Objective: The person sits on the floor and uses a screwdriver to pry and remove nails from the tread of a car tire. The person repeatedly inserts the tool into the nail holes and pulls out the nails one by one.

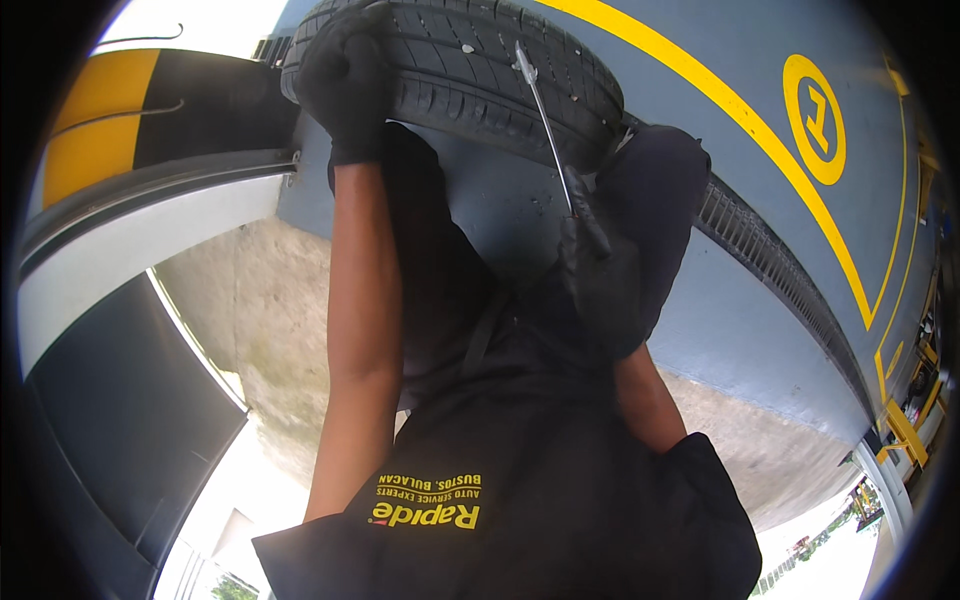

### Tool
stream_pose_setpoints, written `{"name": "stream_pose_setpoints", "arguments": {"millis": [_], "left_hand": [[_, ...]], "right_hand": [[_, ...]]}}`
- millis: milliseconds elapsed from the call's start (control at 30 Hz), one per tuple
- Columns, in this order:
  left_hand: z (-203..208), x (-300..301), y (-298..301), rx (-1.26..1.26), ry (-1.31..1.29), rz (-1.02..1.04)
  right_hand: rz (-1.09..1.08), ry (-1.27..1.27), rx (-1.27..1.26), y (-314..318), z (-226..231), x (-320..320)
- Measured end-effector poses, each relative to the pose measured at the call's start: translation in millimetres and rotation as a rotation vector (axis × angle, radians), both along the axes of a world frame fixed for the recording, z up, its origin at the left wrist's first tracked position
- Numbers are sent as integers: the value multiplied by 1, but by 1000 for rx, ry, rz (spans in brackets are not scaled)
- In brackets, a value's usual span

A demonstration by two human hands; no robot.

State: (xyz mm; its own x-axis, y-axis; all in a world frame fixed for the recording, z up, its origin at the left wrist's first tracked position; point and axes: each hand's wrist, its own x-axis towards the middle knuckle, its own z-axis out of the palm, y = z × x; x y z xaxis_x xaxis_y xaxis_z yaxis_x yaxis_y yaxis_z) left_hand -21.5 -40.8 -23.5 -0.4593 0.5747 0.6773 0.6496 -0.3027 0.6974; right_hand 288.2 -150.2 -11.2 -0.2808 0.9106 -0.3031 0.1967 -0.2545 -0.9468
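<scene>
A black car tyre (455, 80) stands upright in front of me between my knees, its grooved tread facing me. Small pale specks, which look like stones, sit in the tread. My left hand (345, 85), in a black glove, is closed at the tyre's left edge; its fingers are slightly blurred. Gloved in black too, my right hand (600, 255) rests by my right thigh, wrapped around a slim tool with a long metal shaft (545, 125). The handle is hidden in the glove. Its upper end, wider and jagged, lies over the tread; whether it touches I cannot tell.
A drain grate (770, 260) runs along the blue-grey floor on the right, near yellow painted lines (740, 110). To the left are a yellow-and-black block (130, 120) and a metal rail (160, 195). Bare concrete (260, 310) lies below.
</scene>
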Motion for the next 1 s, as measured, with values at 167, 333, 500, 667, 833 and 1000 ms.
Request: {"name": "stream_pose_setpoints", "arguments": {"millis": [167,333,500,667,833,1000], "left_hand": [[10,-6,0,-45,169,75],[26,-5,4,-346,299,211],[35,29,23,-319,696,317],[43,21,24,-398,658,272],[30,3,37,-302,686,317],[40,6,33,-460,636,238]], "right_hand": [[87,-126,116,7,11,-8],[99,-153,339,15,0,-14],[114,-167,376,17,-4,-22],[140,-191,494,20,-9,-28],[113,-268,400,-10,-5,-30],[106,-161,23,-9,15,-10]]}}
